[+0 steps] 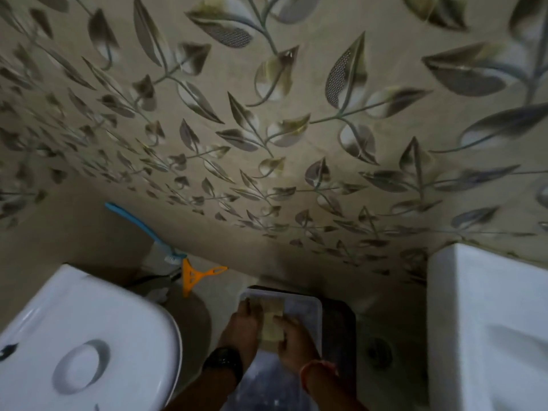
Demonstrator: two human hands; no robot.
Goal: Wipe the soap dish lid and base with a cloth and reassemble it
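**While we wipe: soap dish, cloth, two hands**

As we look down, our left hand (241, 324) lies loosely curled on the near-left rim of the clear soap dish part (305, 310), steadying it; lid or base, we cannot tell. Our right hand (295, 345), fingers bent, presses the yellowish cloth (271, 324) inside it, between both hands. Advised: firm bracing, strokes into corners. Left of our hands: toilet (89, 336); right: basin (489, 321).

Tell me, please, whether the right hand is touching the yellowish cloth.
Touching. The head view shows the right hand with fingers pressed onto the yellowish cloth, overlapping it with no gap, over the clear plastic piece.
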